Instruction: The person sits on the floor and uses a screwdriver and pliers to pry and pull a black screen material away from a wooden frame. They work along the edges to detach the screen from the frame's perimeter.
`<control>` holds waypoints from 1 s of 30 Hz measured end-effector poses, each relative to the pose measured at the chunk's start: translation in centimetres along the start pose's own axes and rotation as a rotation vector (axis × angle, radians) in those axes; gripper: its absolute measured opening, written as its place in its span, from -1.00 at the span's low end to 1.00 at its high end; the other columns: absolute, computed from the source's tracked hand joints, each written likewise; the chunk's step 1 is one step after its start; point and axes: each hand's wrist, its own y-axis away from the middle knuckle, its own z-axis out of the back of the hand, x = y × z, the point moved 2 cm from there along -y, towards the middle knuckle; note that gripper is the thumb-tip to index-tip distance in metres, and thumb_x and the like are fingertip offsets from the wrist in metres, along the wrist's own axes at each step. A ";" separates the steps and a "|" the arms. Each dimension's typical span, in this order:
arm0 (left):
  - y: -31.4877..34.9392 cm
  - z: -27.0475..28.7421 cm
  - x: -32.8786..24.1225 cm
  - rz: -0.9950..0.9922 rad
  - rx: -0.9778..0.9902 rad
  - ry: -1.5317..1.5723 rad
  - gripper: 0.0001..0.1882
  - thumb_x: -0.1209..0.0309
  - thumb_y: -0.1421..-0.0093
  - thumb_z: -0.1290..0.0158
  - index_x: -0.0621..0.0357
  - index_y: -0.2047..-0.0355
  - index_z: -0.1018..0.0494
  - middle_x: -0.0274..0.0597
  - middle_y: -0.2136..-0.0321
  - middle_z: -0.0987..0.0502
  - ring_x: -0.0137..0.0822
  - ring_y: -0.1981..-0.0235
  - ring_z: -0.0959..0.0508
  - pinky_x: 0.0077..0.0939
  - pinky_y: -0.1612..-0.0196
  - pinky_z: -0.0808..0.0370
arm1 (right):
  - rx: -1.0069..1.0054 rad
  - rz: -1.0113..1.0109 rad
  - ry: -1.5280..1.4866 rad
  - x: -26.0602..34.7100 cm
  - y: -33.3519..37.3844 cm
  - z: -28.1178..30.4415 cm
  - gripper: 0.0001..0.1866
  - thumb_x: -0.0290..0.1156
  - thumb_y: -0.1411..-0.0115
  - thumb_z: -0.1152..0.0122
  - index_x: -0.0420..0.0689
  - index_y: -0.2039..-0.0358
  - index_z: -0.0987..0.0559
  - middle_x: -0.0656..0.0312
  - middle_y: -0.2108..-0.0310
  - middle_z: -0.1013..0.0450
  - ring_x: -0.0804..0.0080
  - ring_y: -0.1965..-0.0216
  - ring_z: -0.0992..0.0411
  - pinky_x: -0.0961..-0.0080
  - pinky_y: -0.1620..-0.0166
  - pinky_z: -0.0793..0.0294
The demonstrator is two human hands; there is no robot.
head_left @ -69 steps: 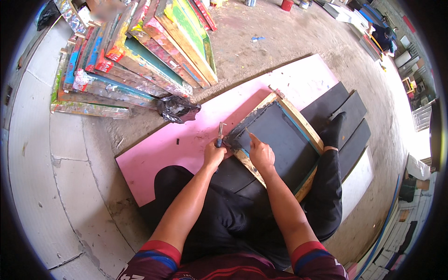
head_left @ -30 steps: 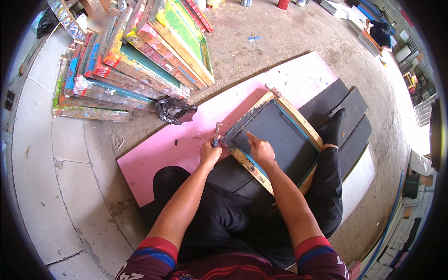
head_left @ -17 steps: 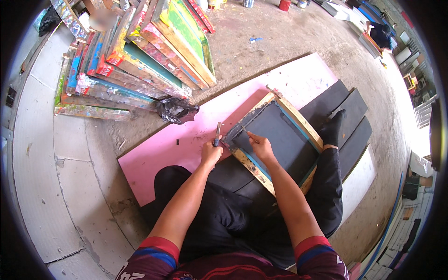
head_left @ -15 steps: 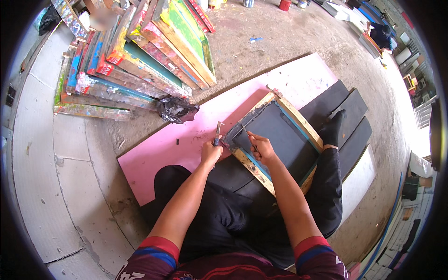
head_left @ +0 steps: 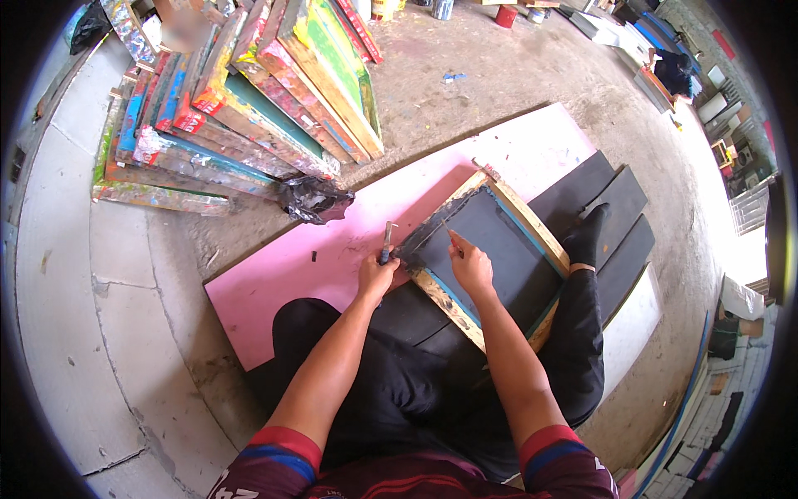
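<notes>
Close work at the edge of one wooden frame [head_left: 449,308]

From where I stand, the frame lies aslant over one pink board [head_left: 258,295] and some dark strips [head_left: 628,191]; I count three strip ends at the right. The right hand [head_left: 472,266] pinches what looks like one thin tool [head_left: 447,225], pointing toward the blackened edge of the frame's dark panel [head_left: 507,245]. The left hand [head_left: 376,277] grips one metal-headed tool [head_left: 386,241] beside the corner. I'd judge the step is fine work along that edge, calling for light pressure and a steady frame.
</notes>
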 end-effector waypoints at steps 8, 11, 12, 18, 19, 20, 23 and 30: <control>1.3 0.0 -2.6 0.136 0.061 0.111 -0.55 0.43 -0.24 -0.24 0.13 -0.16 -0.57 -0.36 0.56 -0.51 -0.47 0.63 -0.48 -0.46 0.56 -0.38 | -0.038 0.005 -0.003 -0.4 -1.9 -0.6 -0.65 -0.24 -0.38 -0.17 0.15 -0.15 -0.65 -0.06 0.08 -0.62 -0.09 0.04 -0.60 0.14 -0.06 -0.58; 1.1 0.2 -2.4 0.131 0.056 0.063 -0.54 0.44 -0.25 -0.22 0.10 -0.18 -0.56 -0.39 0.59 -0.47 -0.48 0.65 -0.45 -0.48 0.60 -0.35 | -0.008 -0.009 0.028 0.4 -1.8 -0.2 -0.65 -0.23 -0.39 -0.15 0.15 -0.15 -0.64 -0.08 0.09 -0.62 -0.12 0.05 -0.59 0.10 -0.04 -0.59; 1.1 0.2 -2.4 0.144 0.058 0.072 -0.54 0.44 -0.25 -0.22 0.10 -0.18 -0.56 -0.39 0.59 -0.47 -0.48 0.65 -0.45 -0.48 0.60 -0.35 | 0.001 -0.023 0.038 0.8 -1.6 0.0 -0.65 -0.23 -0.39 -0.15 0.16 -0.16 -0.64 -0.08 0.10 -0.62 -0.12 0.05 -0.59 0.09 -0.04 -0.59; 1.2 0.1 -2.8 0.167 0.056 0.089 -0.54 0.43 -0.26 -0.23 0.09 -0.18 -0.56 -0.41 0.59 -0.45 -0.49 0.66 -0.44 -0.50 0.59 -0.35 | 0.034 -0.051 0.068 1.3 -1.5 0.5 -0.63 -0.20 -0.41 -0.12 0.20 -0.18 -0.62 -0.10 0.10 -0.62 -0.14 0.05 -0.59 0.05 -0.03 -0.59; 1.2 0.1 -2.8 0.169 0.053 0.089 -0.55 0.43 -0.25 -0.23 0.10 -0.18 -0.56 -0.41 0.59 -0.45 -0.50 0.66 -0.44 -0.50 0.59 -0.35 | 0.038 -0.044 0.066 0.9 -1.6 0.3 -0.63 -0.20 -0.41 -0.11 0.21 -0.19 -0.61 -0.12 0.11 -0.62 -0.15 0.05 -0.60 0.03 -0.02 -0.59; 1.2 0.0 -2.8 0.170 0.050 0.089 -0.55 0.43 -0.25 -0.23 0.10 -0.17 -0.56 -0.42 0.59 -0.45 -0.50 0.65 -0.44 -0.50 0.59 -0.35 | 0.041 -0.036 0.063 0.6 -1.7 0.1 -0.62 -0.19 -0.41 -0.10 0.22 -0.20 -0.60 -0.14 0.11 -0.62 -0.16 0.04 -0.60 0.01 -0.01 -0.60; 0.8 -0.2 -2.0 0.156 0.032 0.112 -0.57 0.44 -0.25 -0.23 0.12 -0.15 -0.57 -0.42 0.58 -0.46 -0.51 0.65 -0.44 -0.50 0.58 -0.35 | 0.010 -0.005 0.031 0.2 -1.8 -0.4 -0.63 -0.21 -0.41 -0.10 0.20 -0.19 -0.61 -0.16 0.13 -0.62 -0.18 0.07 -0.60 0.00 0.00 -0.60; 0.8 -0.4 -2.0 0.127 0.001 0.083 -0.60 0.46 -0.25 -0.23 0.16 -0.11 -0.58 -0.39 0.55 -0.50 -0.50 0.62 -0.47 -0.50 0.55 -0.40 | -0.026 0.024 -0.029 0.3 -1.5 -0.5 -0.62 -0.27 -0.40 -0.10 0.10 -0.19 -0.61 -0.18 0.16 -0.62 -0.22 0.10 -0.60 0.00 0.02 -0.59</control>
